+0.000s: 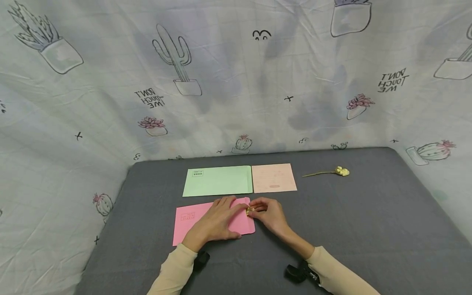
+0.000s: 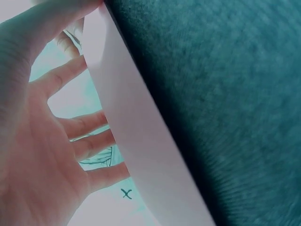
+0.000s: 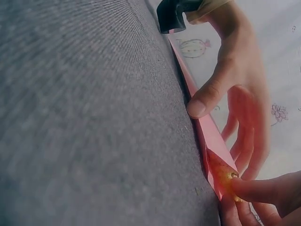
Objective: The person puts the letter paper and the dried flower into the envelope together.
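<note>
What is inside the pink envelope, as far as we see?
Something yellow, probably a flower, pinched by the right hand, sits in the open end of the pink envelope. Anything deeper is covered and cannot be seen.

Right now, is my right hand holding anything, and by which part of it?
Your right hand pinches a yellow flower by its bloom, at the open end of the pink envelope.
</note>
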The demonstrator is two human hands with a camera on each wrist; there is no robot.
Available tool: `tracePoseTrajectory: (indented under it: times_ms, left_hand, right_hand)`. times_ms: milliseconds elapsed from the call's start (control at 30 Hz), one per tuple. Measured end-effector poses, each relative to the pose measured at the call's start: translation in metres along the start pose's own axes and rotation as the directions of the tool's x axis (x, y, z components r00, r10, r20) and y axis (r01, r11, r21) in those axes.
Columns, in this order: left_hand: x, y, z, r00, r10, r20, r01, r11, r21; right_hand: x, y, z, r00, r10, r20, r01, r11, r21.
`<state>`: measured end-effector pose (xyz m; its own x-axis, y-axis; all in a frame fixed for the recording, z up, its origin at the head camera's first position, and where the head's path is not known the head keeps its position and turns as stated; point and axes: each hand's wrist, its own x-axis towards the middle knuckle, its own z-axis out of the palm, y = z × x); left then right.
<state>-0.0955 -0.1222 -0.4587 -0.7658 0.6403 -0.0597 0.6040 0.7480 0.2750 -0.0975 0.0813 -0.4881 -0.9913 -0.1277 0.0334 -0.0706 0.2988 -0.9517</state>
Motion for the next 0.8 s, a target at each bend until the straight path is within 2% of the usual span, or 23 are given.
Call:
tracePoseTrajectory:
  times_ms: [133,300,367,600,800]
  left_hand:
    - [0.0,0.0,0.001,1.0,-0.005,-0.001,0.005,1.0,0.004]
    - [0.001,0.0,0.002,1.0,-0.005,-0.003,0.005,1.0,0.017]
    - [-0.005,-0.003,0.003,1.0,0.012,-0.003,-0.012,1.0,0.02]
    - [-0.022,-0.013,0.004,0.997,0.074,-0.005,-0.073,0.997,0.018]
    - [-0.037,-0.02,0.006,0.994,0.106,0.011,-0.107,0.994,0.016]
  right_hand:
    - [0.0,0.001,0.0,0.999,-0.028,0.021,0.027,0.999,0.016]
    - [-0.002,0.002,-0.008,1.0,-0.009,0.025,0.008,0.999,0.049]
    - [-0.008,0.002,-0.006,1.0,-0.006,0.014,0.005,0.997,0.074]
    - [-0.026,0.0,0.013,0.998,0.058,0.022,-0.06,0.987,0.152]
    - [-0.041,-0.003,0.035,0.992,0.113,0.049,-0.122,0.954,0.273]
